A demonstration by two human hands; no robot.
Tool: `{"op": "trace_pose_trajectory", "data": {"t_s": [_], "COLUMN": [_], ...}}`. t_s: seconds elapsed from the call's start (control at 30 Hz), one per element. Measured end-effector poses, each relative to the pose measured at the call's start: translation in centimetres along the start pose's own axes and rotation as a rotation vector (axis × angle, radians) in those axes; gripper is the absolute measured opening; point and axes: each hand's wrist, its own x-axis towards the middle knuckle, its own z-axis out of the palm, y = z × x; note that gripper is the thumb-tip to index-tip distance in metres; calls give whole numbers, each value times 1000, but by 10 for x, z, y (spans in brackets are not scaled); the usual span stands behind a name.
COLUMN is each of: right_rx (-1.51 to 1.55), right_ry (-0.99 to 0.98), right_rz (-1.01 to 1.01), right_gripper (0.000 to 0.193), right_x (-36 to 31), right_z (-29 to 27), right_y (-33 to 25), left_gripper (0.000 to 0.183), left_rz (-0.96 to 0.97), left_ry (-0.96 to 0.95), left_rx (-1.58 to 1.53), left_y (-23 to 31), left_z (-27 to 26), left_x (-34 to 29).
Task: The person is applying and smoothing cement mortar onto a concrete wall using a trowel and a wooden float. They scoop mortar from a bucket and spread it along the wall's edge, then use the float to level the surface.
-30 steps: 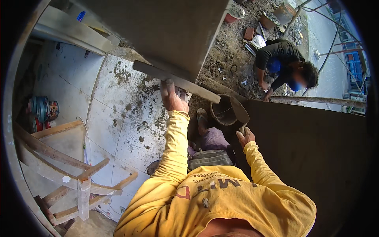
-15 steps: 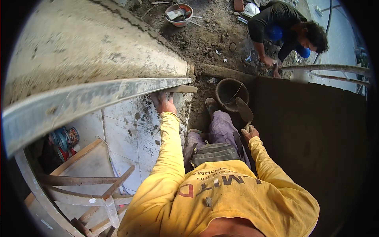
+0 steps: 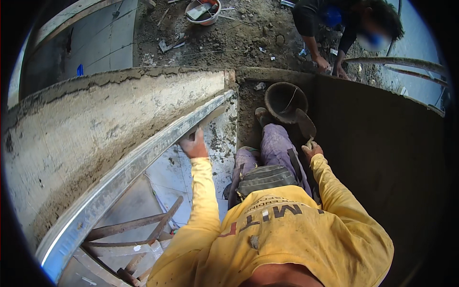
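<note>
My left hand [image 3: 194, 144] is closed at the underside of a long metal straightedge [image 3: 136, 165], its fingers partly hidden by the bar. The straightedge slants beside a low, rough-plastered wall [image 3: 114, 105] on my left. Just ahead of that hand, a flat wooden piece [image 3: 215, 115] lies along the bar; whether my fingers touch it I cannot tell. My right hand [image 3: 312, 150] grips the handle of a trowel [image 3: 305, 124], whose mortar-stained blade points away from me. Beyond the blade is a dark round bucket [image 3: 286, 103], near my foot.
A dark plastered wall [image 3: 377, 162] rises on my right. Wooden trestle pieces [image 3: 126, 227] stand low on the left over white tiles [image 3: 222, 136]. Farther off are a tub of tools [image 3: 204, 13] on rubble and a co-worker [image 3: 311, 24] bending down beside poles [image 3: 397, 61].
My view has shifted, showing more of the left wall and the tiled area behind it. The straightedge's near end now appears lower. My right hand still holds the trowel.
</note>
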Motion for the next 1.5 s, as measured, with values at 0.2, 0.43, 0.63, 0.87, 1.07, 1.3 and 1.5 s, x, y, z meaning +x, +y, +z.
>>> {"op": "trace_pose_trajectory", "data": {"t_s": [0.2,0.43,0.63,0.87,1.07,1.3,1.5], "right_rx": [198,250,420,391,413,468,444], "right_ry": [-63,-51,-43,-43,-10,24,-26], "right_rz": [27,-38,96,96,106,24,69], "right_gripper": [64,60,56,57,57,47,56], "right_x": [30,7,-28,-32,-37,-39,-42], "right_z": [26,54,89,164,179,187,203], "right_y": [22,40,51,104,105,92,100], "left_gripper": [50,46,46,52,55,38,31], "left_rz": [-37,-170,-135,-224,-230,-219,-215], "left_ry": [39,44,10,-20,65,-3,-29], "left_rx": [117,426,516,464,404,211,217], "left_y": [-9,-156,-239,-304,-298,-230,-48], "left_z": [12,34,46,49,72,12,-7], "left_x": [-2,19,30,51,47,58,36]}}
